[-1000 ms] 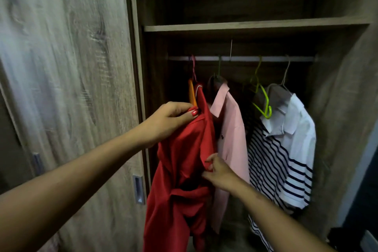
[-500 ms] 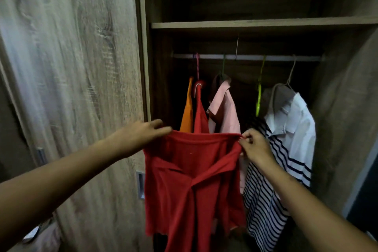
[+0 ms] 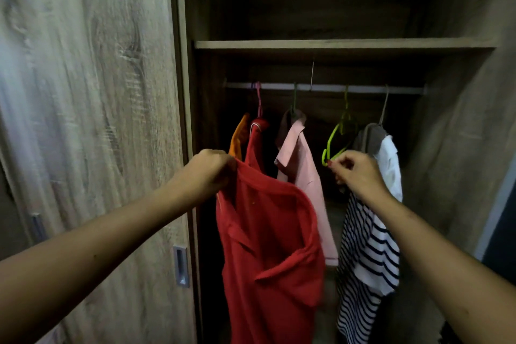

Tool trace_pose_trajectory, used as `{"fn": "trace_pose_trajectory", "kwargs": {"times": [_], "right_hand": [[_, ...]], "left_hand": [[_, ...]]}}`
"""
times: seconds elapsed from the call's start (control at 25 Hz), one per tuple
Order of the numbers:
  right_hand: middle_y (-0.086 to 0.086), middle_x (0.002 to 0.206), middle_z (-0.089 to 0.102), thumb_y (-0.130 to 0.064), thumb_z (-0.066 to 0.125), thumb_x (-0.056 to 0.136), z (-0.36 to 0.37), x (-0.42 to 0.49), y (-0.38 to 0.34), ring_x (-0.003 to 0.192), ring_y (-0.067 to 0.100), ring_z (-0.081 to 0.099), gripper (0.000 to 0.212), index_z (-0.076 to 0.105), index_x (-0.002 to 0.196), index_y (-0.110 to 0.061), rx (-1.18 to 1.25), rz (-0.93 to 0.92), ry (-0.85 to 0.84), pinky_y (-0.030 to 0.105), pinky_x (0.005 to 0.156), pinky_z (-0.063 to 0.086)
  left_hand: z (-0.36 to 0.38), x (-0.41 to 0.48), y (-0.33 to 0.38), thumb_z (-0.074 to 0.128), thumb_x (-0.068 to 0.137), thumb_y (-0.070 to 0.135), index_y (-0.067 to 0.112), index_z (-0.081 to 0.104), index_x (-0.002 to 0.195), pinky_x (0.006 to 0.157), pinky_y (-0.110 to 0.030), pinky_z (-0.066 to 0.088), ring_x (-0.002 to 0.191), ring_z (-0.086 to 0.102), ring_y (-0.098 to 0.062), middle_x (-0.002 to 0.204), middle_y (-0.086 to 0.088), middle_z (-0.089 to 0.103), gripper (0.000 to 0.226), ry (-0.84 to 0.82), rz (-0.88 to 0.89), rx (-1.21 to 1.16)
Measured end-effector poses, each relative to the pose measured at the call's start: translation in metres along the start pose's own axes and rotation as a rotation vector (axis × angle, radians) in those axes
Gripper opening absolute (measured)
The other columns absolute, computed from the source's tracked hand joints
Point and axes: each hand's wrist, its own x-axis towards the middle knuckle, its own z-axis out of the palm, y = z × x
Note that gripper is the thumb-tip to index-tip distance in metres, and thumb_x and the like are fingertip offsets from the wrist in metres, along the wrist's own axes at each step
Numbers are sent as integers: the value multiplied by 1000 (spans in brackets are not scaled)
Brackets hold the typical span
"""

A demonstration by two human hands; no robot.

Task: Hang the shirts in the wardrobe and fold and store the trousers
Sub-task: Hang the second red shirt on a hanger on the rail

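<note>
Shirt, red (image 3: 268, 232): dropped by right hand (image 3: 358, 176), now dangling from left hand (image 3: 209, 173), fingers pinching its edge, below wardrobe rail (image 3: 363, 89). Right fingers pinching empty green hanger (image 3: 331, 138); threading likely next.

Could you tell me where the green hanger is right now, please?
In the head view, the green hanger hangs bare on the rail right of centre, between the pink shirt and the striped shirt, its lower end beside the right hand.
</note>
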Motion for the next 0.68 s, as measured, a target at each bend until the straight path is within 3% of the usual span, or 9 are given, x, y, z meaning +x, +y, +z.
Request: {"fn": "trace_pose_trajectory", "kwargs": {"times": [0.12,0.28,0.52,0.6,0.68], "right_hand": [[14,84,66,-17,64,84,0,40,-5,78,25,64,9,69,89,-12,-217,-77,238,28,70,45],[22,122,51,-30,48,93,19,80,-1,115,41,47,34,57,126,-30,-468,-33,-14,38,99,41],[22,137,46,-37,41,94,49,110,29,124,43,42,44,43,137,-36,-650,39,-247,45,106,37],[24,138,42,-35,42,95,56,110,32,125,43,41,44,43,138,-30,-639,44,-233,46,106,37],[23,133,49,-24,49,93,59,111,32,120,39,48,38,54,130,-15,-518,34,-116,41,103,41]], "left_hand": [[6,19,11,60,78,3,12,66,83,65,-33,53,77,65,-20,84,-2,64,11,-8,20,20],[10,35,11,56,80,4,18,68,88,73,-35,56,84,66,-16,92,2,66,20,-13,-13,21],[8,33,-4,53,76,6,18,68,87,77,-39,56,86,67,-19,92,1,69,23,-67,-85,-9],[9,31,-7,52,76,7,17,69,88,76,-39,56,84,67,-19,91,-1,69,23,-59,-113,-19],[8,29,-7,54,80,3,15,69,91,72,-36,57,76,65,-15,90,-1,69,22,-53,-150,-36]]}}
